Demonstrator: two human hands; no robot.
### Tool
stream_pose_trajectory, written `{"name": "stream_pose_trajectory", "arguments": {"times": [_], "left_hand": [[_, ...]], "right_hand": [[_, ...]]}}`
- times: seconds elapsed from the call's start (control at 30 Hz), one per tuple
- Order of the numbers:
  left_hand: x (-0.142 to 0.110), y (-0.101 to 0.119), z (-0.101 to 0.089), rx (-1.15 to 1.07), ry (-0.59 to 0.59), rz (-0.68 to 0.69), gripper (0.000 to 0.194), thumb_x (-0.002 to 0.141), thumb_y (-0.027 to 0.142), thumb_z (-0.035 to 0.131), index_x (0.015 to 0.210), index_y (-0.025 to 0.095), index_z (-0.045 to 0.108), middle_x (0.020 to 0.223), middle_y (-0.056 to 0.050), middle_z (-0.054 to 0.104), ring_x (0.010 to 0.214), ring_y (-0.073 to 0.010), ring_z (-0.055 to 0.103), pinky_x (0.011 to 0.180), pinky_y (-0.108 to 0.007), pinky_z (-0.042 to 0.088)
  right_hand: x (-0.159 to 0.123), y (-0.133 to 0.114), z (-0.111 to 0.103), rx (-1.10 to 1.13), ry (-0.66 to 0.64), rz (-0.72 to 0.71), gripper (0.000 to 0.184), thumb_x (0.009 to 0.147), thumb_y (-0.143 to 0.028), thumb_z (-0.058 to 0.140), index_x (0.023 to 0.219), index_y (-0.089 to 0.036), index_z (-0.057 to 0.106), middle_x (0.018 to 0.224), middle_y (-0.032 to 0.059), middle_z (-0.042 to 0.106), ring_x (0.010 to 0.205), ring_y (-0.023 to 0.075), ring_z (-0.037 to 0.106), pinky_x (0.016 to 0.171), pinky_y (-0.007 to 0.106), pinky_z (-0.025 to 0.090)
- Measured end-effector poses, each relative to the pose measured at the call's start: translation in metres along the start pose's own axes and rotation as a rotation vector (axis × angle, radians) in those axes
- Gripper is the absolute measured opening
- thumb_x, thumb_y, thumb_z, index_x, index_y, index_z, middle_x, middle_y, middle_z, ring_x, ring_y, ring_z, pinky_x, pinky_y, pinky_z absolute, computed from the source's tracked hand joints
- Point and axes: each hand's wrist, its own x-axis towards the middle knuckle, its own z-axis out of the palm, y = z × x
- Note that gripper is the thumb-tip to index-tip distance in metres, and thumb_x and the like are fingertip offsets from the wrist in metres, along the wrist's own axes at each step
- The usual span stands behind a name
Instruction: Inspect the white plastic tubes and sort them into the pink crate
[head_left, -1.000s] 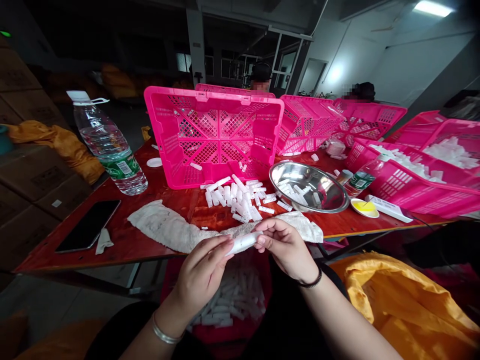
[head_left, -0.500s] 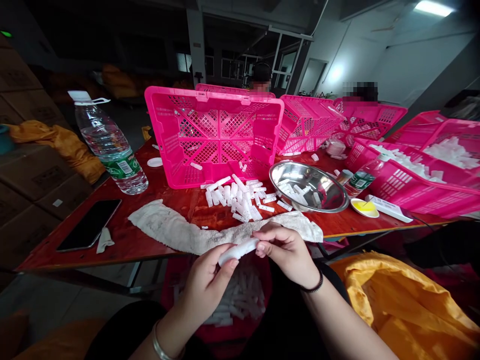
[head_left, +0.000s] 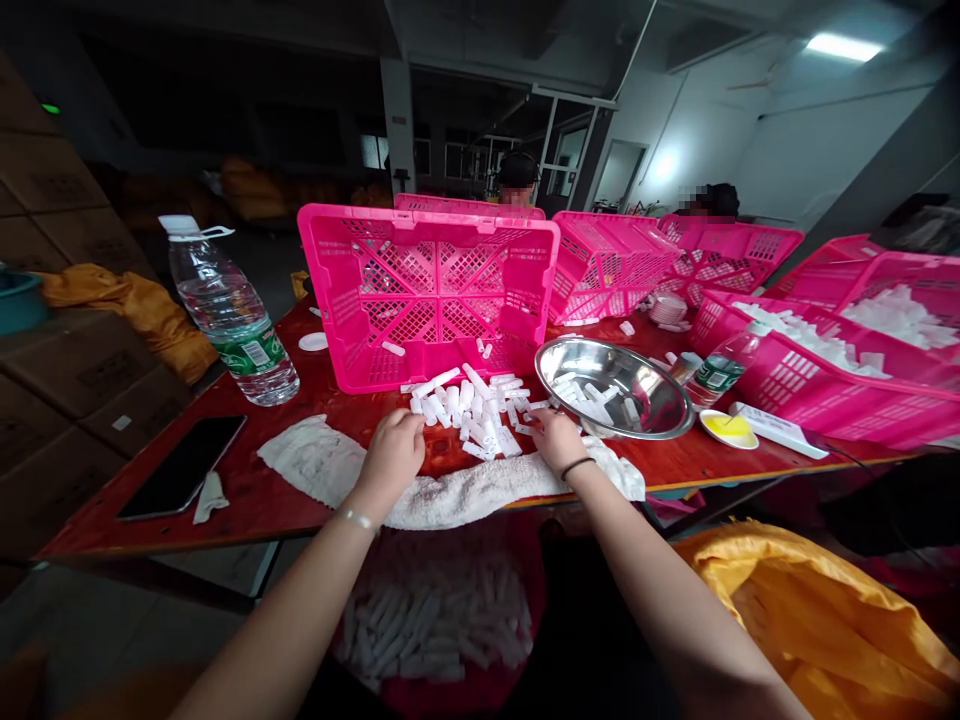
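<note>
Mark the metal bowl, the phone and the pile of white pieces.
Metal bowl [head_left: 651,382]: head view, bare inner wall.
Phone [head_left: 185,467]: head view, screen's middle.
Pile of white pieces [head_left: 484,420]: head view, its middle.

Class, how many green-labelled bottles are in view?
2: a large bottle at left on the table, a smaller bottle right of the metal bowl; crates may hide others.

Left hand [head_left: 394,455]: bare. Its wrist carries a slim, silver-coloured bracelet [head_left: 358,520], smooth in outline, with a pale sheen. Right hand [head_left: 556,440]: bare. Its wrist carries a narrow black band [head_left: 577,466], matt, fitting close. Both forearms are uncovered as far as the picture's lower edge. Clothing [head_left: 592,620] below, between the forearms, is black; its cut and seams are lost in shadow.
</note>
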Motion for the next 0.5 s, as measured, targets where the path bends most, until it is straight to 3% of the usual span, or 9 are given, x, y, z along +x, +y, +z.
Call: {"name": "stream_pose_trajectory", "arguments": {"times": [0.1,0.23,0.3,0.37,0.43,0.5], "left_hand": [[0.04,-0.014,0.017,0.009,-0.009,-0.107,0.026,0.083,0.015,0.05,0.106,0.008,0.061,0.11,-0.016,0.057,0.106,-0.0263,0.054,0.098,-0.041,0.039],[0.059,-0.028,0.023,-0.055,-0.092,-0.199,0.039,0.078,0.015,0.06,0.116,0.011,0.054,0.109,-0.012,0.061,0.096,-0.0216,0.059,0.087,-0.037,0.045],[0.055,-0.029,0.018,-0.097,-0.145,-0.234,0.052,0.071,0.011,0.064,0.122,0.014,0.052,0.098,-0.011,0.065,0.088,-0.0235,0.062,0.08,-0.036,0.047],[0.046,-0.024,0.01,-0.135,-0.175,-0.267,0.065,0.062,0.006,0.065,0.125,0.017,0.053,0.089,-0.011,0.066,0.085,-0.029,0.062,0.079,-0.04,0.046],[0.032,-0.013,0.001,-0.189,-0.162,-0.265,0.069,0.058,0.003,0.062,0.124,0.02,0.055,0.093,-0.011,0.065,0.095,-0.0335,0.06,0.086,-0.044,0.042],[0.013,0.002,-0.006,-0.278,-0.125,-0.229,0.061,0.063,0.006,0.058,0.121,0.024,0.056,0.104,-0.009,0.063,0.106,-0.0313,0.055,0.093,-0.044,0.038]], "right_hand": [[0.006,-0.006,0.009,-0.014,-0.055,-0.018,0.036,0.069,-0.005,0.058,0.104,-0.008,0.064,0.088,0.0149,0.069,0.081,0.0223,0.063,0.08,0.033,0.047],[-0.01,-0.018,0.007,0.043,-0.025,-0.053,0.055,0.078,-0.014,0.051,0.132,-0.009,0.043,0.078,0.007,0.065,0.065,0.0163,0.059,0.067,0.029,0.047],[-0.021,-0.021,0.003,0.207,-0.004,-0.104,0.055,0.083,-0.02,0.048,0.136,-0.014,0.036,0.077,0.002,0.061,0.06,0.0126,0.054,0.061,0.026,0.046],[-0.032,-0.026,-0.001,0.48,0.005,-0.159,0.047,0.084,-0.025,0.049,0.13,-0.017,0.044,0.076,0.0005,0.059,0.06,0.0111,0.052,0.059,0.025,0.046],[-0.042,-0.034,-0.006,0.737,-0.012,-0.174,0.039,0.084,-0.029,0.052,0.121,-0.017,0.052,0.074,0.0002,0.058,0.06,0.011,0.052,0.058,0.024,0.046],[-0.053,-0.045,-0.013,0.849,-0.04,-0.162,0.038,0.085,-0.033,0.054,0.12,-0.019,0.055,0.075,0.001,0.059,0.065,0.0118,0.055,0.061,0.025,0.048]]}}
